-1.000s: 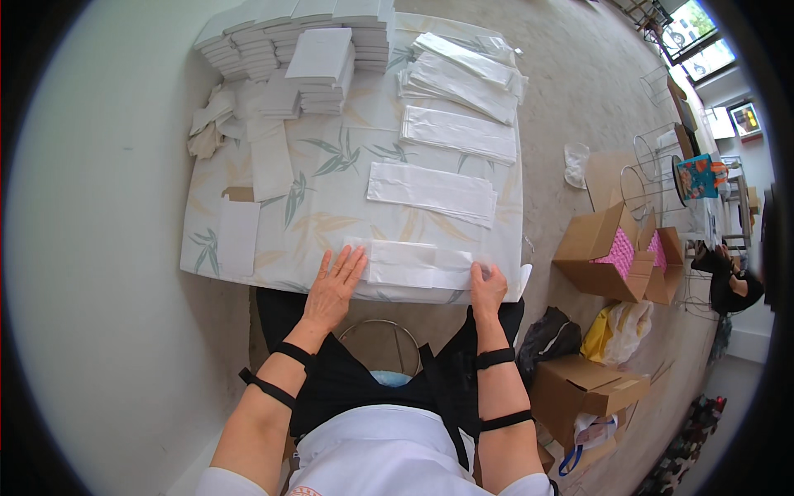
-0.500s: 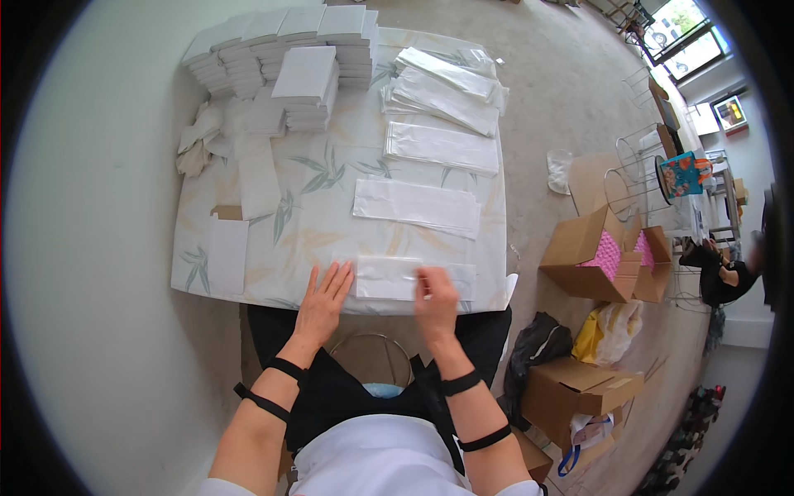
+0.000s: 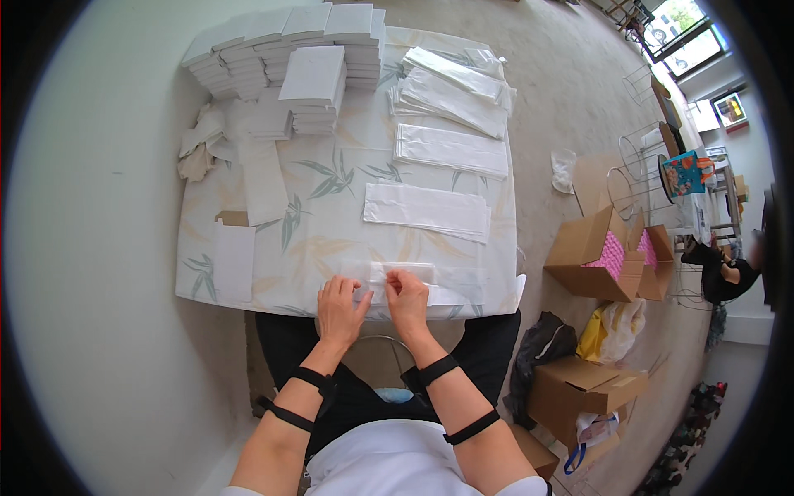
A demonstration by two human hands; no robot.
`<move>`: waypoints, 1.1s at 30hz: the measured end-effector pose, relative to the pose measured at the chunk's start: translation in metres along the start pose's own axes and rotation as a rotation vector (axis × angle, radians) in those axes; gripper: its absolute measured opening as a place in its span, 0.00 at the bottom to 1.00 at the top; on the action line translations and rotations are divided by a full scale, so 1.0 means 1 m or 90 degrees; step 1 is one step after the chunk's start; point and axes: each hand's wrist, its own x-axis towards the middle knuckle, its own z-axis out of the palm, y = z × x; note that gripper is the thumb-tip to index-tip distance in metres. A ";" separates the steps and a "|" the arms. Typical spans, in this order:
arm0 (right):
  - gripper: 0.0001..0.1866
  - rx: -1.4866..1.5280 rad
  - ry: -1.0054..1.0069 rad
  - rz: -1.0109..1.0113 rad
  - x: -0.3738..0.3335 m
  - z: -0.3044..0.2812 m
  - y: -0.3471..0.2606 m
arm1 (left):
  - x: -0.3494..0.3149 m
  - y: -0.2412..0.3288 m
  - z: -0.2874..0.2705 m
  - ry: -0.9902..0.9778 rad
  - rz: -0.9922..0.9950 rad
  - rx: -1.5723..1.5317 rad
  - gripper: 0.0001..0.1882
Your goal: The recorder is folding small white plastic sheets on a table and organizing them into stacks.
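At the table's near edge lies a long flat white packet in a clear plastic sleeve (image 3: 460, 283). My left hand (image 3: 337, 307) rests on the sleeve's left end, fingers stretched out and slightly bent, thumb apart. Beside it my right hand (image 3: 408, 306) is closed in a pinch on the sleeve's clear film, near its middle; the fingers partly hide the grip. Farther up lies a similar white packet pile (image 3: 426, 211), then a thicker pile (image 3: 451, 150) and a fanned pile (image 3: 453, 99) at the back right.
Stacks of white boxes (image 3: 313, 74) stand at the table's back left. Crumpled cloth (image 3: 201, 140), a white strip (image 3: 265, 182) and an opened white carton (image 3: 235, 260) lie left. A wall borders that side. Cardboard boxes (image 3: 591, 264) and bags (image 3: 612, 331) stand on the floor right.
My right hand has moved left, close to my left hand, and pinches the film. My left hand has shifted slightly right and down. The clear film now shows raised between my hands.
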 end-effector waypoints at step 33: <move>0.08 -0.070 0.045 -0.010 -0.003 0.007 0.001 | -0.005 -0.024 0.008 -0.001 0.007 -0.050 0.07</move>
